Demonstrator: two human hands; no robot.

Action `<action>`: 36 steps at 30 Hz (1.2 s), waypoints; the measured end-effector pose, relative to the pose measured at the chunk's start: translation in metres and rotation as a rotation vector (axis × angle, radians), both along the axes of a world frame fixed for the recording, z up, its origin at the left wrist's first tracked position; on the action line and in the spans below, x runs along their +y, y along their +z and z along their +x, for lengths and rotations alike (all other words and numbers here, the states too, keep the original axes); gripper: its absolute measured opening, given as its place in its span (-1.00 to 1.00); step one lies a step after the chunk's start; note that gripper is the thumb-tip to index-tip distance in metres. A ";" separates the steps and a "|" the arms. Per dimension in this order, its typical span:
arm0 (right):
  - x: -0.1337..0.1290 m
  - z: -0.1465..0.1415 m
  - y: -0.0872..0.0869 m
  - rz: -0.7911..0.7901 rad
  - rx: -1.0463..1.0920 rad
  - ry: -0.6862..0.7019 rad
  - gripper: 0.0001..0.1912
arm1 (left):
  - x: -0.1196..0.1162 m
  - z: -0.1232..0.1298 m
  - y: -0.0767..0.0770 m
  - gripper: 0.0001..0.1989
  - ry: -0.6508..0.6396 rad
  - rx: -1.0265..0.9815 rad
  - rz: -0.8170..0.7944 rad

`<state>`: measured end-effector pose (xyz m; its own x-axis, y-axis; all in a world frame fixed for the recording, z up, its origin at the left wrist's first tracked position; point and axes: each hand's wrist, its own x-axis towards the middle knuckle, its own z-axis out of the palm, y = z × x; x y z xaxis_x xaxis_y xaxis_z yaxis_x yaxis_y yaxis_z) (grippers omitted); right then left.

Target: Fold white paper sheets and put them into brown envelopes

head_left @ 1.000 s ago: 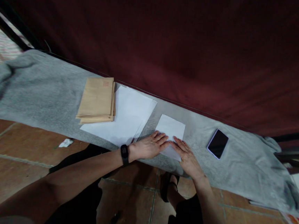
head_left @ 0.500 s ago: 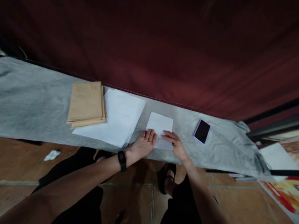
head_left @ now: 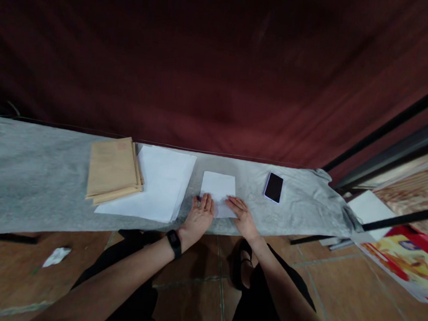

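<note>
Quietly, the person at the narrow bench is keeping both palms low over a small, apparently folded white sheet (head_left: 218,183), which is lying on the grey cloth (head_left: 29,174) between the loose papers and the phone. The left hand (head_left: 200,218) is resting flat on the sheet's near left part, its fingers stretching toward the far side, the outermost standing slightly apart. The right hand (head_left: 244,218) is laying extended fingers over the right edge; its thumb is not showing clearly, so I cannot tell whether it is pinching the paper. Farther left, a stack of brown envelopes (head_left: 112,169) is overlapping the loose white papers (head_left: 163,181), while the smartphone (head_left: 273,187) is lying to the right, well apart from the fingers. To my eye, uneven pressure from the two palms could be skewing a crease, and the soft cloth, if it is rucking underneath, could be letting the sheet slide or wrinkle. The left forearm is also passing near the loose papers' near corner, so a careless sweep could be disturbing them.
</note>
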<state>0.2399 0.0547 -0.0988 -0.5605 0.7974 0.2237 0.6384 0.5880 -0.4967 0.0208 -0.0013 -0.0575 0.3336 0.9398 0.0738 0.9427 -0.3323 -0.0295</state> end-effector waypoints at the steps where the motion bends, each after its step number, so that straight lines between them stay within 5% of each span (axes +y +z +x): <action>1: 0.003 0.000 0.002 -0.013 -0.002 0.020 -0.18 | 0.006 -0.003 0.002 -0.46 -0.036 -0.032 -0.050; 5: 0.013 0.002 0.005 -0.031 -0.030 0.102 -0.25 | 0.030 -0.011 0.008 -0.45 -0.226 -0.199 -0.330; 12: 0.011 -0.002 0.012 -0.003 -0.150 0.146 -0.38 | 0.061 0.003 -0.014 -0.50 -0.112 -0.256 -0.154; 19: 0.013 0.001 0.017 -0.006 -0.202 0.189 -0.36 | 0.067 0.001 -0.028 -0.48 -0.015 -0.225 0.001; 26: 0.022 0.011 0.011 -0.017 -0.157 0.232 -0.32 | 0.058 -0.003 -0.011 -0.46 -0.013 -0.244 -0.103; 31: 0.029 0.016 0.014 -0.060 -0.112 0.228 -0.37 | 0.053 -0.024 0.012 -0.46 -0.237 -0.353 -0.322; 34: 0.030 0.017 0.019 -0.088 -0.114 0.216 -0.42 | 0.050 -0.043 0.014 -0.33 -0.387 -0.364 -0.391; 36: 0.030 0.017 0.022 -0.097 -0.126 0.208 -0.45 | 0.048 -0.055 0.010 -0.43 -0.376 -0.397 -0.351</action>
<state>0.2568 0.0844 -0.0765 -0.7332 0.6764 0.0702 0.5690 0.6667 -0.4814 -0.0339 0.0469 -0.0475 0.6549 0.7551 -0.0309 0.6770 -0.5680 0.4680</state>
